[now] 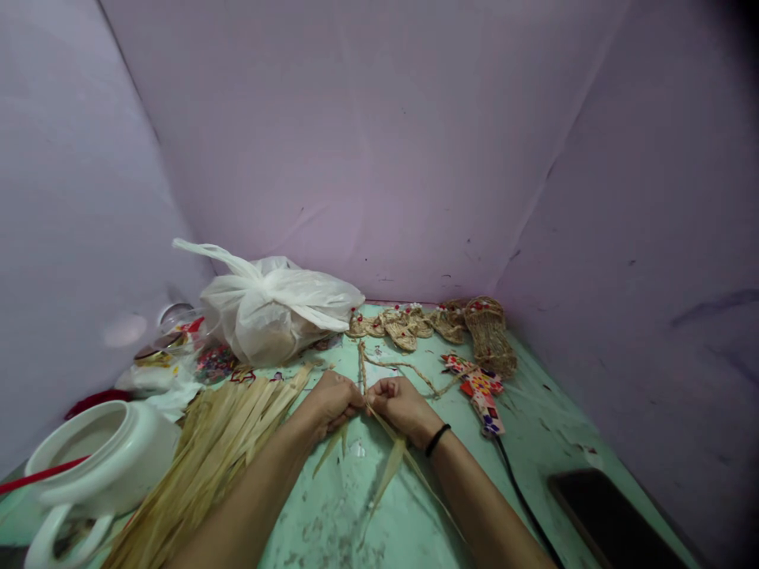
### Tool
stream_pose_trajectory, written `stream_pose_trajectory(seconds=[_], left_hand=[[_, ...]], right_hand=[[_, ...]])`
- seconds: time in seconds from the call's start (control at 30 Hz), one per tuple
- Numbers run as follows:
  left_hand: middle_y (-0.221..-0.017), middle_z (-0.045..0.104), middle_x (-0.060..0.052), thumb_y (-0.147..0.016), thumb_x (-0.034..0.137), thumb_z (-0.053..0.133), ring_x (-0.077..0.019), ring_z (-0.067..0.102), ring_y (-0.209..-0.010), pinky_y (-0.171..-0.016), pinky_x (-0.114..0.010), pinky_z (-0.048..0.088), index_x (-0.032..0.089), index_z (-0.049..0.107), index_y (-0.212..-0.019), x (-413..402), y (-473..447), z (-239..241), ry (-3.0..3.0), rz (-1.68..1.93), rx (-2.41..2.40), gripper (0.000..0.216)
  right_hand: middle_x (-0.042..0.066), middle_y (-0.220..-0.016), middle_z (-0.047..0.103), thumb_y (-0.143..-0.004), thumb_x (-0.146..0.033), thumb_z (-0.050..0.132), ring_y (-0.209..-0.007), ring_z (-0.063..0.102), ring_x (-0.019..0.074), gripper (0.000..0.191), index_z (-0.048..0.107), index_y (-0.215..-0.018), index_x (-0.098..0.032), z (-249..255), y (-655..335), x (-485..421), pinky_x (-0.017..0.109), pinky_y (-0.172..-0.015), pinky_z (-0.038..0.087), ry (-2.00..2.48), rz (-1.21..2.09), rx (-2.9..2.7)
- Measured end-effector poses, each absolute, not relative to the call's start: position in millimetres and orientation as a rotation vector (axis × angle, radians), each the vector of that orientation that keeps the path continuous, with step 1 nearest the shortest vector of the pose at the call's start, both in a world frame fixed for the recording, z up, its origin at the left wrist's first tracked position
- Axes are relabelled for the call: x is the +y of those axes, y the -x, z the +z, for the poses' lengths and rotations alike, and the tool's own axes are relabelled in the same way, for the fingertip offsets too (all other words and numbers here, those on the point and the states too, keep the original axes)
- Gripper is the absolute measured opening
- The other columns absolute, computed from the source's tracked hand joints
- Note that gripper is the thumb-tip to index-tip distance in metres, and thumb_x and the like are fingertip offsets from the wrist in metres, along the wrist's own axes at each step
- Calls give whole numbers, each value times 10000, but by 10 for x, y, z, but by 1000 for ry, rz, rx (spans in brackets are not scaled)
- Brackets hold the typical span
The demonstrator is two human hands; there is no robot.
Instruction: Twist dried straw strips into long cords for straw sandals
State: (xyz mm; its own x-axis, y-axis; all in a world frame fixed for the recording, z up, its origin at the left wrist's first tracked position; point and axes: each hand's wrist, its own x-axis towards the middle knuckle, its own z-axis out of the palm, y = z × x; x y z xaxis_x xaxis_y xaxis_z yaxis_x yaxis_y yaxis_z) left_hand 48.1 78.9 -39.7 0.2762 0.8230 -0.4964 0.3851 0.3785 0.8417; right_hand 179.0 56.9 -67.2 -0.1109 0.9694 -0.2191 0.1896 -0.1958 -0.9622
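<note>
Leaf strips (237, 419) lay ~8 o'clock, bottom cut off. L hand (333, 401) curled, pinching twisted cord (362, 367); tips partly hidden. Cord looked tan, thin, rope-like, at 6 o'clock, flat loose ends (388, 472) below. R hand (404, 405) pinched it w/ thumb + index, contact unclear. Phone (610, 518), 4 o'clock, cut off.

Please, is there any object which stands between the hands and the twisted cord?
Nothing visible does: the left hand and the right hand meet directly on the cord. The pile of dry strips lies to the left, and the white bag sits farther back, also left.
</note>
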Motion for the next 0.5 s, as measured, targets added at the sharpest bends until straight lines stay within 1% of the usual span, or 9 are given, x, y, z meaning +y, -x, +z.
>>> stream_pose_trajectory(seconds=[0.1, 0.17, 0.27, 0.4, 0.5], left_hand=[[-292, 271, 81, -514, 148, 514, -21, 182, -244, -298, -173, 79, 160, 373, -423, 772, -527, -383, -1200, 449, 1429, 168], [-292, 280, 78, -518, 138, 517, -20, 182, -245, -301, -175, 78, 160, 360, -414, 762, -552, -378, -1202, 464, 1456, 189], [-281, 284, 67, -528, 113, 490, -26, 183, -243, -304, -183, 81, 157, 363, -396, 749, -575, -365, -1185, 468, 1481, 189], [-275, 255, 65, -512, 95, 448, -22, 178, -249, -312, -182, 89, 165, 318, -374, 734, -570, -313, -1059, 491, 1488, 202], [-295, 265, 65, -513, 122, 449, -25, 185, -253, -313, -187, 81, 175, 305, -393, 729, -550, -261, -1008, 512, 1468, 194]], right_hand=[[-37, -406, 428, -555, -178, 504, -417, 330, 58, 96, 512, -466, -143, -675, -1810, 582, 193, -410, 227, 1574, 1182, -1428], [-31, -397, 417, -557, -210, 523, -425, 347, 67, 127, 511, -449, -143, -653, -1821, 581, 200, -410, 221, 1678, 1056, -1484], [-22, -375, 406, -551, -204, 517, -402, 343, 69, 143, 513, -422, -144, -582, -1807, 558, 215, -408, 199, 1787, 985, -1539], [20, -386, 485, -535, -137, 482, -395, 386, 91, 145, 517, -395, -149, -446, -1705, 493, 236, -420, 208, 1823, 914, -1599], [59, -450, 558, -537, -131, 501, -439, 437, 118, 127, 559, -427, -155, -353, -1600, 433, 244, -441, 222, 1828, 763, -1650]])
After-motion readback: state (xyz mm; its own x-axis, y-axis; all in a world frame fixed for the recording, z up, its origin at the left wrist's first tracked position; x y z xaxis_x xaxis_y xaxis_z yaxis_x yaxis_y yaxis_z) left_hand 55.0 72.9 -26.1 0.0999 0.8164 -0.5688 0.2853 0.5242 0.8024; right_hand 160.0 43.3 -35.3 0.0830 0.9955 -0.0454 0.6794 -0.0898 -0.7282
